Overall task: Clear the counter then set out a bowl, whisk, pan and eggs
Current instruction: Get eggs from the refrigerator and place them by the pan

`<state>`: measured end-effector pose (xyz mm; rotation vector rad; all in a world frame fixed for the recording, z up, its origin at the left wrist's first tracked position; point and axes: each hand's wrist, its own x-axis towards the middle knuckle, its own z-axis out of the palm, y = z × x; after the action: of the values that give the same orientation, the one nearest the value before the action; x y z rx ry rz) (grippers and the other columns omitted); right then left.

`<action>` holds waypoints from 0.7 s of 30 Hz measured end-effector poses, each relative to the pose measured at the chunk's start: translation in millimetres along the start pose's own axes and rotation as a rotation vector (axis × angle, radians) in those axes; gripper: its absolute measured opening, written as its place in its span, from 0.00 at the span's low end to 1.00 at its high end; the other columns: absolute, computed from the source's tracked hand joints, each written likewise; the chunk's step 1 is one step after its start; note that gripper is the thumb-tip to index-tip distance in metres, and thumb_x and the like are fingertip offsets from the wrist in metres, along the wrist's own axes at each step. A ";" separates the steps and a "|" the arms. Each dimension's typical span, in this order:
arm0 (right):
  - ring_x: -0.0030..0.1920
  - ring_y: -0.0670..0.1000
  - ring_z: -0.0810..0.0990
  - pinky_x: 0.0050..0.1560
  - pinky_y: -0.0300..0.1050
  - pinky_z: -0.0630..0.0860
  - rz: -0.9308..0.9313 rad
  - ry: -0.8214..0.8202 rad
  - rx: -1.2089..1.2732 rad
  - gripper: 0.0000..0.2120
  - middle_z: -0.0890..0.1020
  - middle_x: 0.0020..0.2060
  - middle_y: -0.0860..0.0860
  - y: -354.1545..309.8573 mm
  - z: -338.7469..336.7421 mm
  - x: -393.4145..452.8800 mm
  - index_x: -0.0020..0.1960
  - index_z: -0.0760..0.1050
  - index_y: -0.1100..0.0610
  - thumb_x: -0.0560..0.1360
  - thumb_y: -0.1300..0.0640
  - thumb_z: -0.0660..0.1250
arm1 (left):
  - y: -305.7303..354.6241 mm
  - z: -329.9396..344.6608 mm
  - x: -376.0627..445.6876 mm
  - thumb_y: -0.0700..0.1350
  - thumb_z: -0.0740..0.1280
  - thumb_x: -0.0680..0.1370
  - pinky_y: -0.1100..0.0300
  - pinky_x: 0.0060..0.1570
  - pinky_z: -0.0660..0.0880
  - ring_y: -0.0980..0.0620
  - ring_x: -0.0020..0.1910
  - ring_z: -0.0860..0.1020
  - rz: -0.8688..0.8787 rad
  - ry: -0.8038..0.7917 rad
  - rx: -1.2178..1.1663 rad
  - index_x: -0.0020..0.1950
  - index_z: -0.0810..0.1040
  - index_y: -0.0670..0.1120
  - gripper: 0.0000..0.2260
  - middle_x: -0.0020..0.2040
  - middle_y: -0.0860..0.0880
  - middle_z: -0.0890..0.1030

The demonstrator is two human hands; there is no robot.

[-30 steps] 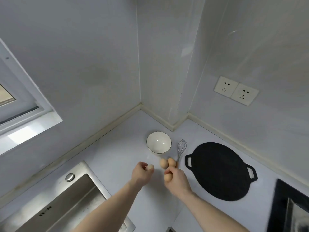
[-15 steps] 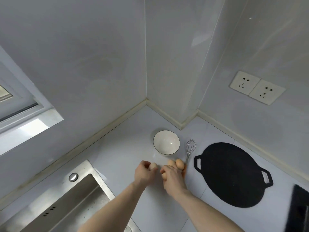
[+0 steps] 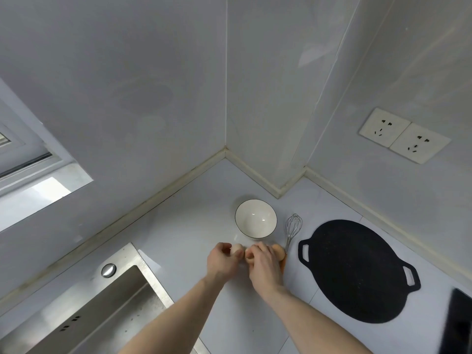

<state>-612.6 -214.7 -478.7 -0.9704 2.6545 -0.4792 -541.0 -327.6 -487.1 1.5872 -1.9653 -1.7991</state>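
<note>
My left hand (image 3: 222, 261) has its grip curled round a pale egg (image 3: 236, 249), thumb and fingers closed on it low over the bench (image 3: 184, 226). My right hand (image 3: 264, 264) lies just beside it, fingers bent over a second egg (image 3: 249, 257) that shows only as a sliver between my two hands, so that grip is clamped on it too. A third, browner egg (image 3: 279, 252) rests on the bench against the far side of my right hand, close to the orange handle end of the whisk (image 3: 293, 227). The whisk lies flat with its wire head pointing toward the wall, between the white bowl (image 3: 256, 218) and the black pan (image 3: 357, 270). The bowl stands upright just beyond my knuckles, near the wall corner. The flat two-handled pan lies to my right. A steel sink (image 3: 84, 312) is set into the bench on my left, and two wall sockets (image 3: 404, 135) sit above the pan.
</note>
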 end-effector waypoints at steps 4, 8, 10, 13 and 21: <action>0.45 0.48 0.73 0.51 0.49 0.75 0.052 0.030 0.053 0.18 0.72 0.43 0.41 3.9 2.8 2.8 0.40 0.66 0.42 0.71 0.64 0.66 | 1.1 2.2 1.4 0.50 0.72 0.76 0.59 0.54 0.75 0.49 0.54 0.80 -0.005 0.000 -0.013 0.62 0.76 0.46 0.17 0.55 0.50 0.81; 0.45 0.50 0.74 0.49 0.50 0.75 0.044 0.028 0.089 0.13 0.71 0.44 0.42 3.8 -2.9 2.4 0.41 0.71 0.45 0.73 0.64 0.66 | 1.8 4.3 2.0 0.49 0.72 0.76 0.58 0.54 0.76 0.50 0.53 0.80 0.009 -0.006 -0.005 0.61 0.77 0.46 0.16 0.55 0.50 0.82; 0.45 0.49 0.74 0.47 0.49 0.75 0.040 0.036 0.091 0.13 0.71 0.44 0.42 4.2 -2.6 1.5 0.42 0.72 0.47 0.72 0.65 0.68 | -0.8 4.5 1.8 0.51 0.71 0.76 0.56 0.56 0.77 0.50 0.53 0.81 0.030 -0.012 0.018 0.61 0.77 0.47 0.16 0.55 0.50 0.82; 0.45 0.47 0.73 0.49 0.50 0.75 0.029 0.033 0.092 0.16 0.71 0.43 0.41 8.3 0.9 -1.7 0.40 0.67 0.43 0.72 0.64 0.66 | -7.1 3.7 -0.1 0.52 0.71 0.76 0.53 0.57 0.79 0.50 0.53 0.82 0.067 -0.008 0.049 0.64 0.77 0.47 0.18 0.53 0.51 0.82; 0.49 0.49 0.73 0.53 0.45 0.75 -0.052 0.018 0.107 0.12 0.72 0.45 0.42 10.8 -8.4 -8.7 0.44 0.76 0.50 0.72 0.67 0.68 | -12.6 -3.1 -9.4 0.48 0.67 0.79 0.53 0.58 0.78 0.50 0.53 0.82 0.113 -0.014 0.117 0.67 0.76 0.47 0.17 0.54 0.51 0.83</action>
<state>-615.3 -199.4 -474.1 -1.0087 2.5950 -0.6369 -526.8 -321.0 -490.3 1.4634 -2.1569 -1.6877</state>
